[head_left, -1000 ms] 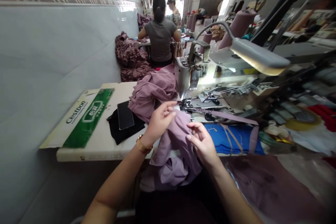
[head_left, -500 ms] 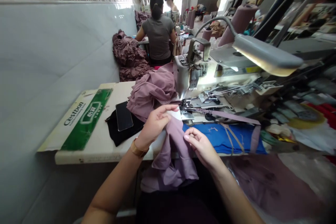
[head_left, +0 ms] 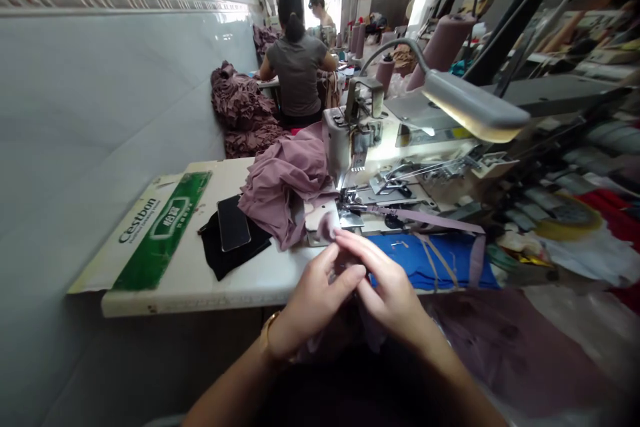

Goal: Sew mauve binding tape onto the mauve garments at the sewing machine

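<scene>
My left hand [head_left: 320, 290] and my right hand [head_left: 385, 280] meet just in front of the sewing machine [head_left: 357, 140], fingers closed on a piece of mauve fabric [head_left: 371, 330]. Most of that fabric is hidden under my hands and against my dark clothing; a blurred bit shows above my fingertips. Behind my hands is the machine's needle and presser foot area, with a mauve strip [head_left: 425, 218] running from it to the right. Left of the needle, a heap of mauve fabric [head_left: 287, 177] lies on the table.
A phone [head_left: 233, 223] rests on black cloth [head_left: 213, 257], beside a green and white Cestbon cardboard sheet [head_left: 165, 227]. Blue fabric [head_left: 415, 257] lies at the table's right front. A lamp [head_left: 475, 107] overhangs the machine. A co-worker [head_left: 299, 67] sits ahead near piled fabric [head_left: 240, 100].
Both hands have come together and moved down toward me, drawing the mauve fabric away from the machine. The view has shifted slightly.
</scene>
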{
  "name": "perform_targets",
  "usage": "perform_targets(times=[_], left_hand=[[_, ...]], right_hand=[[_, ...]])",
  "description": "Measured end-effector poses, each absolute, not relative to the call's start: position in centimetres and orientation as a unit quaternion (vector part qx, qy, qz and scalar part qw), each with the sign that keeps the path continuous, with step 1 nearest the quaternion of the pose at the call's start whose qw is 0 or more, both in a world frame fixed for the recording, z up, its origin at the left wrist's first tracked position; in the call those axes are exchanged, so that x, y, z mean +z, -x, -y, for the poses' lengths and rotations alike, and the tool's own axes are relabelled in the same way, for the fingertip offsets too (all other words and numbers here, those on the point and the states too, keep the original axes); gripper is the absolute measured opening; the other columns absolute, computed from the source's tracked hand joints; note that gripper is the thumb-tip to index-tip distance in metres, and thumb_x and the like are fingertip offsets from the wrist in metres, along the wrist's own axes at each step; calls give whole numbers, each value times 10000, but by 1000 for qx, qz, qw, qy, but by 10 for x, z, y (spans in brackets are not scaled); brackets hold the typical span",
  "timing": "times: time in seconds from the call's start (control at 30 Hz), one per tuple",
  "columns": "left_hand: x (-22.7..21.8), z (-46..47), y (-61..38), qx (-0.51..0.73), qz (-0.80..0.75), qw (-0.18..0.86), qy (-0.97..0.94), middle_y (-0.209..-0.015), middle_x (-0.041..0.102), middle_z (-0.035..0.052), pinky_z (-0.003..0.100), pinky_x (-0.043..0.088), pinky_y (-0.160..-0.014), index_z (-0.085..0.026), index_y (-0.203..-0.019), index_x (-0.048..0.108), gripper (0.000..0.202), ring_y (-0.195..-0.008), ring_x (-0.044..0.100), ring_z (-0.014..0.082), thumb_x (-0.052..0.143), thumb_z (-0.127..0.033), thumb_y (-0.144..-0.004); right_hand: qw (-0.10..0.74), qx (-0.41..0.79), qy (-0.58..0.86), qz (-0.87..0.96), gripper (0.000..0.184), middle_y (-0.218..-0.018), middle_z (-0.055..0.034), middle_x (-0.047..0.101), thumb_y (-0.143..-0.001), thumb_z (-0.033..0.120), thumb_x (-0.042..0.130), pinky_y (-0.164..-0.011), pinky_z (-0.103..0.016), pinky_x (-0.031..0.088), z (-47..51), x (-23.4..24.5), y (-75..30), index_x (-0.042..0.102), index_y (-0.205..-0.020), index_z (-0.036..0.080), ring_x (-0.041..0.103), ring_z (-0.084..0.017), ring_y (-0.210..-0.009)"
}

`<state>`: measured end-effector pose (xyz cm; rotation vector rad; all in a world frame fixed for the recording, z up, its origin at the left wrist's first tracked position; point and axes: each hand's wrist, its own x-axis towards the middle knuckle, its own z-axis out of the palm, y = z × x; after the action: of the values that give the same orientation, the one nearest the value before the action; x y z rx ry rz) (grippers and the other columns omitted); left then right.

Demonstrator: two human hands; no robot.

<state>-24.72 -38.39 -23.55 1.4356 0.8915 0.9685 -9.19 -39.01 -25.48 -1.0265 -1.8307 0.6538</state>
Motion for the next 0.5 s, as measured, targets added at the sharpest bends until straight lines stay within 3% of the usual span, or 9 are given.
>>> perform_targets(times=[0.1,0.23,0.3,0.4,0.5], left_hand=[[-245,384,241,452,-333,699,-443,-1026,683,68,289,490,-865,-162,-1092,624,313,-993,628,205,682,-352,-850],[-250,380,239,469,-302,770,-310,-882,675,28,243,499,-755,-154,-973,629,280,-803,645,143,776,-265,-763],[-248,379,240,464,-300,768,-324,-891,676,35,237,497,-753,-146,-976,631,265,-804,645,140,768,-236,-768],[-235,379,246,500,-315,715,-374,-855,673,31,228,493,-759,-140,-915,612,158,-794,635,128,712,-221,-823],[-211,381,254,508,-305,686,-423,-761,650,7,206,483,-665,-153,-897,578,144,-684,610,108,681,-245,-856]], right_hand=[[408,312,381,769,527,-1497,-77,461,-934,118,454,-1146,-446,384,398,-245,93,446,-1448,237,449,-244,-1365],[401,408,382,726,516,-1478,-55,487,-970,181,475,-1130,-407,404,410,-237,88,403,-1471,284,458,-237,-1358],[441,421,394,688,478,-1472,-61,488,-976,213,485,-1078,-398,455,412,-237,84,434,-1444,299,529,-238,-1282],[543,384,451,596,438,-1442,-106,498,-956,277,546,-895,-368,552,408,-243,80,477,-1389,283,652,-208,-996],[544,423,446,571,435,-1282,-114,605,-878,416,657,-904,-381,528,396,-252,84,571,-1264,237,631,-237,-1004]])
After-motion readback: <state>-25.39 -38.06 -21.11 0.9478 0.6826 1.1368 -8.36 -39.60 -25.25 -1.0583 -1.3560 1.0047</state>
